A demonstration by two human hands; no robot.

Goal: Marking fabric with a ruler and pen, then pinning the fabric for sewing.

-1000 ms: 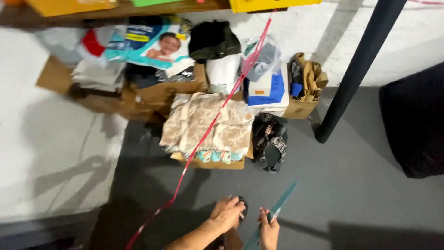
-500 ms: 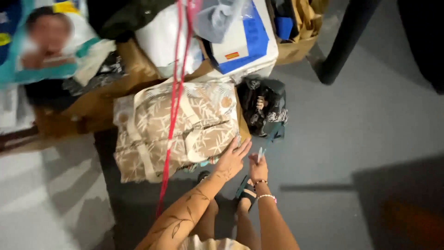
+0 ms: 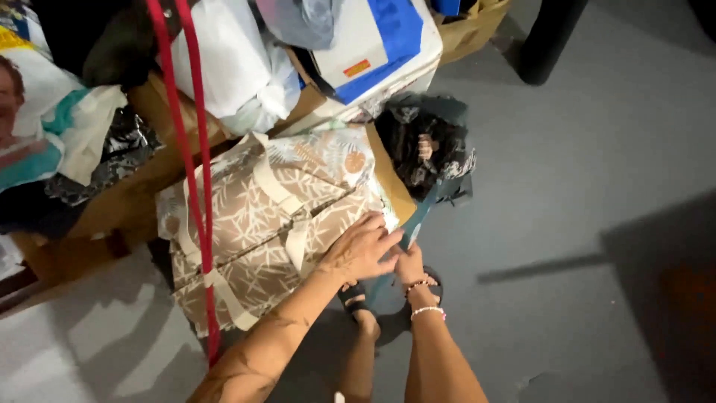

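Head view | our left hand (image 3: 363, 252) lies fingers spread on the leaf-print bag (image 3: 268, 216) | right hand (image 3: 409, 263) pinches the teal strip (image 3: 419, 219) | step – steadying the bag; next calls for a firm, aligned pull

Open floor to the right, clutter packed on the left

The grey floor (image 3: 597, 186) lies bare right of the hands, open up to the dark post (image 3: 548, 37). Left and ahead, the patterned bag (image 3: 261, 224) fills its cardboard box (image 3: 391, 183), a black bag (image 3: 429, 145) sits close beside it, and red straps (image 3: 190, 172) hang across the bag, barring passage.
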